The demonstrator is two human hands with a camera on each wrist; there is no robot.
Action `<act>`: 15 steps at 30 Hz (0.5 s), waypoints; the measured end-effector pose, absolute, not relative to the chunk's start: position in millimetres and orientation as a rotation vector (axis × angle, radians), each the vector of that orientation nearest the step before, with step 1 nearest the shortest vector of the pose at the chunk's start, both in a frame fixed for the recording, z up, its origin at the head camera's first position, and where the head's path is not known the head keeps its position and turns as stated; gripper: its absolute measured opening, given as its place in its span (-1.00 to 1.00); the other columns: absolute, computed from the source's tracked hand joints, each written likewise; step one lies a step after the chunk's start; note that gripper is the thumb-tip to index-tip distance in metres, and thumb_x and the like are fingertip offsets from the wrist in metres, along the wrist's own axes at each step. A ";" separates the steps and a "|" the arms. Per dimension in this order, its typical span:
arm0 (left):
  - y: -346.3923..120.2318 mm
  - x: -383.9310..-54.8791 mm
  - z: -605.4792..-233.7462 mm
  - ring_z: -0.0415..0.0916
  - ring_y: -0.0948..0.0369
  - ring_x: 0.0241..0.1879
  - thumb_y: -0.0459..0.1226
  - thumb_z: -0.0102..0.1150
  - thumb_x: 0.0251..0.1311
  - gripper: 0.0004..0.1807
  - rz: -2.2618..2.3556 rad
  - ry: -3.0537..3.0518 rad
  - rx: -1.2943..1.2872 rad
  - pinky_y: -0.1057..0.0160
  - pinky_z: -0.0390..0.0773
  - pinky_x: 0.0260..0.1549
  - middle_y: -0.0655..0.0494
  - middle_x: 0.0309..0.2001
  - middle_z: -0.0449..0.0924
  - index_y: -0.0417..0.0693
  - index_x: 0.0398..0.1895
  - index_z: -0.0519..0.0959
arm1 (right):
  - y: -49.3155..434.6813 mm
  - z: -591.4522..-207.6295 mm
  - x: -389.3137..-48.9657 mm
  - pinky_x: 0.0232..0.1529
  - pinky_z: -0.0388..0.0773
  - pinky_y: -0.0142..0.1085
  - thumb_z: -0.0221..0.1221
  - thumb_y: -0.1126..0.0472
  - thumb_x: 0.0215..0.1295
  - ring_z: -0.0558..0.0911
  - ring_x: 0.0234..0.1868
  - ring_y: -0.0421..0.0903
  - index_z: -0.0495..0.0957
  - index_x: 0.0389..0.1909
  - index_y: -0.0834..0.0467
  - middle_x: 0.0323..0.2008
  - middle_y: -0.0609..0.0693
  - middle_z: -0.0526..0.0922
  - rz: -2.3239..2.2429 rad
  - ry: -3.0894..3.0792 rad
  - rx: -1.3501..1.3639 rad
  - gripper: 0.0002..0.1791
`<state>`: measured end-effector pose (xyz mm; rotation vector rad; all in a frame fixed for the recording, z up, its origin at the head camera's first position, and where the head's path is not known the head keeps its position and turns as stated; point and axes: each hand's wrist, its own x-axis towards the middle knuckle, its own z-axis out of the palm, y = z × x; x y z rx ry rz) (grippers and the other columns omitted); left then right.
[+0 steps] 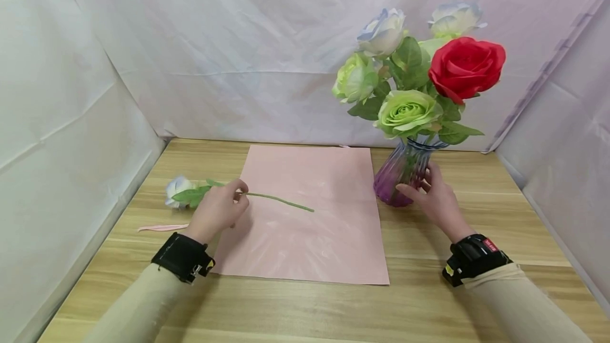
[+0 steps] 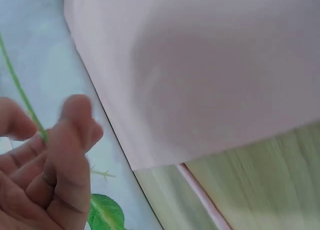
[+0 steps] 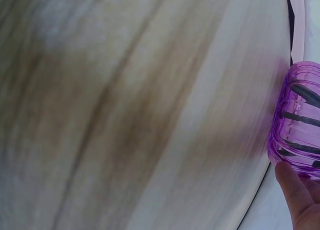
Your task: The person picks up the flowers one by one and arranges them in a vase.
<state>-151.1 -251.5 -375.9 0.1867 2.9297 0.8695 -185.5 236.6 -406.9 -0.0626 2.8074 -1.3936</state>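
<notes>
My left hand (image 1: 216, 210) pinches the thin green stem (image 1: 281, 201) of a white-and-blue artificial rose (image 1: 177, 191) over the left side of a pink paper sheet (image 1: 310, 247). Its bloom points left and the bare stem end reaches over the sheet. In the left wrist view the stem (image 2: 19, 85) passes between thumb and fingers. At the right, my right hand (image 1: 439, 202) holds the lower part of a blue-to-purple ribbed glass vase (image 1: 393, 179), thumb at its near side. Stems show through the purple glass (image 3: 280, 135) in the right wrist view.
Several artificial roses fill the vase, among them a red rose (image 1: 467, 68) and a green rose (image 1: 409, 113). A pink ribbon (image 1: 162, 227) lies on the wooden table (image 1: 286, 311) by the left wrist. White cloth (image 1: 248, 41) hangs behind and at both sides.
</notes>
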 end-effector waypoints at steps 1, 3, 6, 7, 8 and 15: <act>-251.3 -151.3 -375.4 0.56 0.25 -0.73 -0.26 0.01 0.43 -0.73 0.924 2.928 0.163 0.23 0.55 -0.59 -0.21 -0.15 0.74 -0.17 0.06 0.57 | 236.6 -406.8 -185.5 0.26 0.38 0.30 0.32 -0.26 0.28 0.29 0.40 0.53 -0.16 0.62 0.09 0.49 0.49 0.14 -1.394 2.805 -0.062 0.14; -251.0 -151.7 -374.9 0.62 0.23 -0.68 -0.18 0.02 0.49 -0.70 1.027 2.922 0.122 0.22 0.59 -0.56 -0.23 -0.10 0.74 -0.18 0.06 0.60 | 236.5 -406.8 -185.6 0.26 0.38 0.30 0.32 -0.26 0.28 0.29 0.40 0.53 -0.17 0.62 0.09 0.49 0.49 0.14 -1.394 2.804 -0.059 0.15; -249.9 -152.6 -374.7 0.67 0.16 -0.61 -0.12 0.06 0.53 -0.66 1.166 2.917 0.084 0.21 0.65 -0.54 -0.21 -0.19 0.76 -0.20 0.03 0.64 | 236.4 -406.9 -185.9 0.26 0.38 0.30 0.32 -0.27 0.28 0.29 0.40 0.53 -0.18 0.62 0.09 0.50 0.48 0.13 -1.392 2.801 -0.054 0.16; -249.3 -152.9 -374.5 0.69 0.12 -0.59 -0.12 0.08 0.53 -0.66 1.212 2.910 0.064 0.20 0.67 -0.53 -0.21 -0.21 0.77 -0.21 0.02 0.65 | 236.2 -406.9 -186.0 0.26 0.38 0.30 0.32 -0.27 0.28 0.29 0.40 0.53 -0.18 0.62 0.09 0.50 0.49 0.13 -1.392 2.801 -0.053 0.16; -248.8 -153.2 -374.2 0.71 0.08 -0.55 -0.13 0.10 0.52 -0.67 1.268 2.895 0.047 0.19 0.68 -0.53 -0.21 -0.23 0.77 -0.22 0.01 0.65 | 236.2 -406.8 -186.0 0.26 0.38 0.30 0.31 -0.27 0.28 0.29 0.40 0.53 -0.18 0.62 0.09 0.50 0.49 0.13 -1.391 2.801 -0.052 0.16; -244.9 -157.1 -373.2 0.76 -0.10 -0.26 -0.29 0.21 0.43 -0.76 1.704 2.726 -0.087 0.23 0.74 -0.41 -0.25 -0.16 0.75 -0.29 0.00 0.64 | 236.1 -407.4 -185.8 0.25 0.39 0.30 0.31 -0.26 0.29 0.30 0.39 0.53 -0.17 0.62 0.10 0.49 0.50 0.15 -1.383 2.811 -0.055 0.15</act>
